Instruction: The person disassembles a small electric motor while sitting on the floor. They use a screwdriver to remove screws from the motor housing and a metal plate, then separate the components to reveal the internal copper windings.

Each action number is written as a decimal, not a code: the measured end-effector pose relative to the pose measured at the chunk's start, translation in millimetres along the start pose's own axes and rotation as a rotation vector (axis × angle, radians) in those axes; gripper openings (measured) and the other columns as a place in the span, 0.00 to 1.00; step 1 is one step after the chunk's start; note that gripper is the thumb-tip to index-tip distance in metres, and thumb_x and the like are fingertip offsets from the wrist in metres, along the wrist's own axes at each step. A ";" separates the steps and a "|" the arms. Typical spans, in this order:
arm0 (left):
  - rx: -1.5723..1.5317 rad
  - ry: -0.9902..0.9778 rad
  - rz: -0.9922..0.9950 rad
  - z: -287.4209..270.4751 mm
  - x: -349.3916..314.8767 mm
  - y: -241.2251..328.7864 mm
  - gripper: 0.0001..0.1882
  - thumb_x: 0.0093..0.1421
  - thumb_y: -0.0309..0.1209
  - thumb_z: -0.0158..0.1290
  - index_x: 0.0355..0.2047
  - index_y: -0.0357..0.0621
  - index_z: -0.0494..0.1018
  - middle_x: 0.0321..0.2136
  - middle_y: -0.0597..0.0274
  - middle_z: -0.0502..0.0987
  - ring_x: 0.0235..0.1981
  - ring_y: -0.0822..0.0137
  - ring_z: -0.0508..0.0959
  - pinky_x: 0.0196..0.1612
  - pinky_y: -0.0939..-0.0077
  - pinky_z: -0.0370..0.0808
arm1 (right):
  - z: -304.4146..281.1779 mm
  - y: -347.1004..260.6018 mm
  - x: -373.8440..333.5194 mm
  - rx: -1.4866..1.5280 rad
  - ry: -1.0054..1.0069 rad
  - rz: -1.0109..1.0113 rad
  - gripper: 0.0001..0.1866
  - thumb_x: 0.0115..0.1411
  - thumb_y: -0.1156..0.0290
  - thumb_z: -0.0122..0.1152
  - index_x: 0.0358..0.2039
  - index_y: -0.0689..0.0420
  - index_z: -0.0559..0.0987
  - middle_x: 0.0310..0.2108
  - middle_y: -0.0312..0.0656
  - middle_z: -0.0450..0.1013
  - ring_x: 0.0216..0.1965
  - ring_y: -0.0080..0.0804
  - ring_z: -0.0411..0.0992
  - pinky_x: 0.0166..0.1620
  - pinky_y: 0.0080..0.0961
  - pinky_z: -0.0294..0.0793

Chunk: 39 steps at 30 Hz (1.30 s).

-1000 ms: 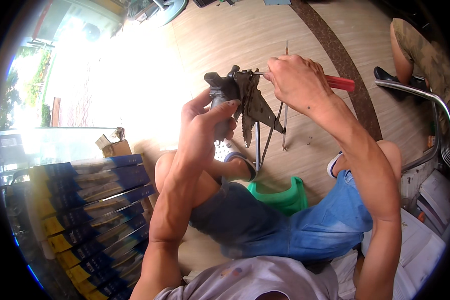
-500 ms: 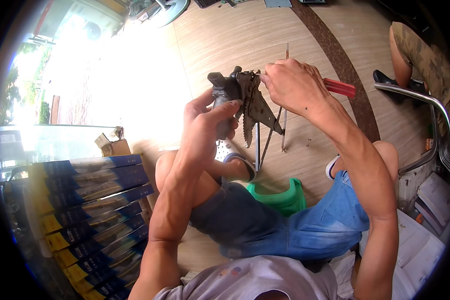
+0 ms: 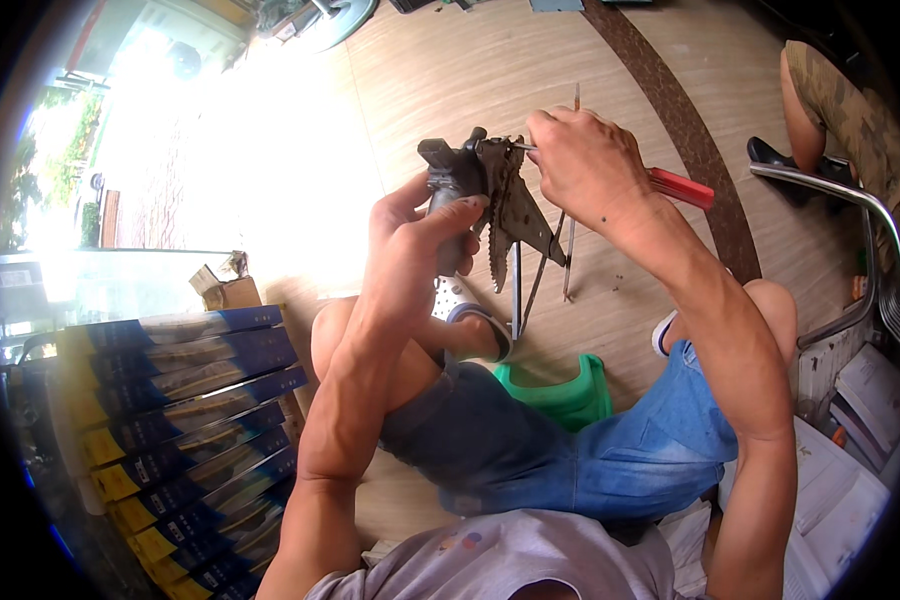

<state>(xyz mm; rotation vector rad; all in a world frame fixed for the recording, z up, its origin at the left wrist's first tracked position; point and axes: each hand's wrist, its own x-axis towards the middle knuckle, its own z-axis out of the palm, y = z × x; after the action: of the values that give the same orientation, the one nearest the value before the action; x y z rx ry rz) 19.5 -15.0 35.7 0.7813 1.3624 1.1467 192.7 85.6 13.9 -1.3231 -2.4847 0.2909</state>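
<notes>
My left hand (image 3: 410, 245) is wrapped round a black tool body (image 3: 457, 180) that carries dark, greasy metal plates (image 3: 518, 205) with toothed edges. Its thumb presses against the side of the body. In my closed right hand (image 3: 592, 165) is a screwdriver, its red handle (image 3: 682, 188) sticking out behind the fist. The thin shaft shows between the fingers and the upper end of the toothed plates, where its tip appears to touch them. How deep the tip reaches I cannot tell.
Thin rods (image 3: 568, 268) lie on the floor beyond my knees, near a green plastic stool (image 3: 570, 392). At left are stacked blue and yellow boxes (image 3: 185, 440). A chrome chair frame (image 3: 820, 178) stands at right, by another person's leg (image 3: 806, 120). Papers (image 3: 840, 500) lie lower right.
My right hand has shifted slightly up and right, and more of the screwdriver shaft shows. The tool in my left hand has tilted a little.
</notes>
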 end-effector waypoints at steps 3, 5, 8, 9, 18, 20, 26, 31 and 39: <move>-0.012 -0.006 -0.007 -0.4 1.0 -1.3 0.10 0.59 0.26 0.58 0.40 0.35 0.76 0.25 0.63 0.76 0.22 0.73 0.74 0.23 0.79 0.68 | 1.7 -1.6 0.4 -0.043 0.038 0.000 0.06 0.55 0.78 0.59 0.34 0.62 0.79 0.36 0.51 0.78 0.42 0.48 0.79 0.42 0.42 0.81; -0.018 -0.009 -0.005 1.2 -0.7 0.3 0.10 0.59 0.25 0.58 0.40 0.35 0.76 0.25 0.63 0.76 0.22 0.73 0.74 0.23 0.80 0.68 | 2.6 0.5 0.9 -0.043 0.045 -0.009 0.06 0.55 0.78 0.59 0.34 0.62 0.79 0.36 0.51 0.78 0.42 0.48 0.79 0.42 0.42 0.81; -0.018 -0.006 -0.009 1.0 -0.4 0.5 0.10 0.59 0.25 0.58 0.40 0.35 0.76 0.25 0.62 0.76 0.22 0.73 0.74 0.22 0.80 0.68 | 3.6 3.3 2.8 -0.030 0.029 -0.014 0.05 0.57 0.76 0.58 0.34 0.63 0.77 0.34 0.52 0.78 0.41 0.52 0.78 0.41 0.44 0.80; -0.019 -0.008 -0.010 0.8 0.0 -0.1 0.10 0.59 0.25 0.58 0.40 0.35 0.76 0.25 0.62 0.76 0.22 0.73 0.74 0.22 0.80 0.68 | 3.7 3.5 3.1 -0.016 0.010 -0.008 0.06 0.59 0.74 0.57 0.33 0.63 0.75 0.34 0.53 0.78 0.39 0.56 0.78 0.41 0.47 0.78; -0.014 -0.012 -0.007 0.1 0.8 -0.1 0.10 0.59 0.26 0.58 0.40 0.34 0.75 0.25 0.62 0.75 0.21 0.73 0.74 0.23 0.78 0.68 | -11.2 -7.6 7.7 0.107 -0.176 0.142 0.09 0.51 0.75 0.57 0.29 0.64 0.82 0.30 0.62 0.78 0.35 0.59 0.79 0.41 0.49 0.79; -0.003 -0.007 -0.009 -0.2 0.7 0.4 0.10 0.59 0.26 0.58 0.40 0.34 0.75 0.24 0.62 0.75 0.21 0.72 0.74 0.23 0.78 0.68 | -12.1 -8.6 8.3 0.102 -0.167 0.156 0.09 0.50 0.75 0.57 0.29 0.64 0.82 0.30 0.62 0.78 0.36 0.59 0.79 0.41 0.48 0.79; -0.007 0.000 -0.025 0.4 0.1 1.1 0.10 0.59 0.26 0.58 0.40 0.34 0.75 0.24 0.62 0.75 0.21 0.72 0.74 0.24 0.77 0.69 | 2.1 -0.6 7.9 0.038 -0.084 0.072 0.08 0.61 0.70 0.60 0.34 0.62 0.77 0.33 0.55 0.77 0.38 0.59 0.77 0.42 0.49 0.77; -0.023 0.004 -0.022 0.2 0.7 0.0 0.10 0.59 0.26 0.58 0.40 0.34 0.75 0.24 0.62 0.76 0.21 0.72 0.74 0.24 0.77 0.69 | 6.2 -3.4 8.8 0.045 -0.026 0.063 0.06 0.60 0.73 0.60 0.34 0.62 0.75 0.35 0.50 0.78 0.39 0.57 0.77 0.41 0.49 0.77; -0.019 0.005 -0.013 -2.7 2.5 -1.3 0.10 0.60 0.25 0.58 0.40 0.33 0.75 0.24 0.61 0.76 0.20 0.72 0.73 0.23 0.78 0.69 | -1.8 -8.2 13.8 0.094 -0.168 0.083 0.08 0.61 0.72 0.55 0.31 0.65 0.77 0.32 0.57 0.77 0.37 0.59 0.77 0.41 0.50 0.76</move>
<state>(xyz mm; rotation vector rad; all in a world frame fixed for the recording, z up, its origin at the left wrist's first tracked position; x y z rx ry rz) 16.7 -13.6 33.4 0.7560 1.3570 1.1506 179.8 92.6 20.6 -1.4176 -2.5194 0.5520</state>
